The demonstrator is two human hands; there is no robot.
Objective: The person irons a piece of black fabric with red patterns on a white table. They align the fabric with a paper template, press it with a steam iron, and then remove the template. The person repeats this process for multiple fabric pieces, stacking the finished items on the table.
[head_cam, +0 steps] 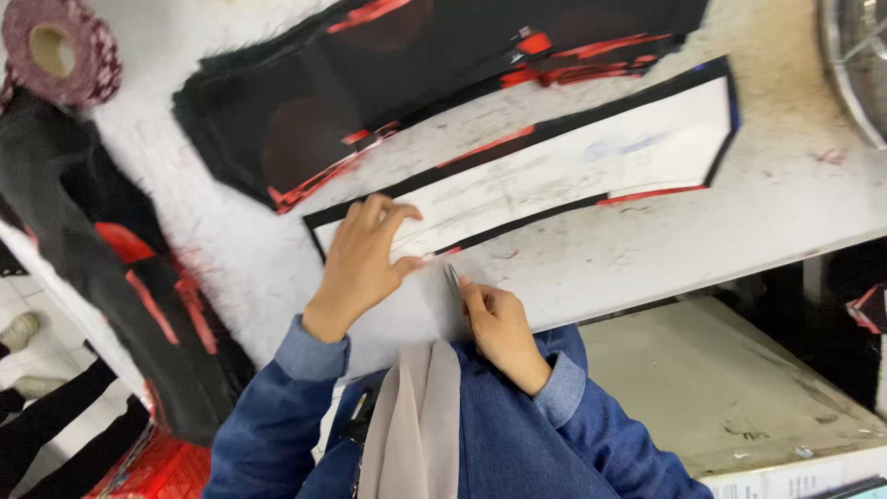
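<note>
Surface: white, scuffed worktable [647,249], marked with red smears; its near edge runs along the person's chest, and a lower grey shelf [721,388] shows below it at the right.
Pattern piece: long pale paper or card template [573,166] lies flat on a black fabric strip [721,79] with red trim, running from the middle of the table toward the far right corner.
Left hand: left hand [365,254] rests palm down on the near end of the template, fingers spread and flat, pressing it to the table; it grips nothing.
Right hand: right hand [494,319] sits at the near edge of the table, just beside the left hand, fingers curled shut around a thin dark tool [452,277].
Tool: slim and pointed, possibly a marker or a pair of tweezers; the view is too blurred to tell which. Its tip stands close to the template's lower edge.
Fabric stack: pile of black pieces with red edging [370,83] lies beyond the template, toward the far edge.
Hanging cloth: black and red fabric [102,249] drapes over the left edge of the table.
Tape roll: dark red roll [60,51] sits at the far left corner.
Clothing: blue denim sleeves [277,416] and a beige strap [420,416] at the chest.
</note>
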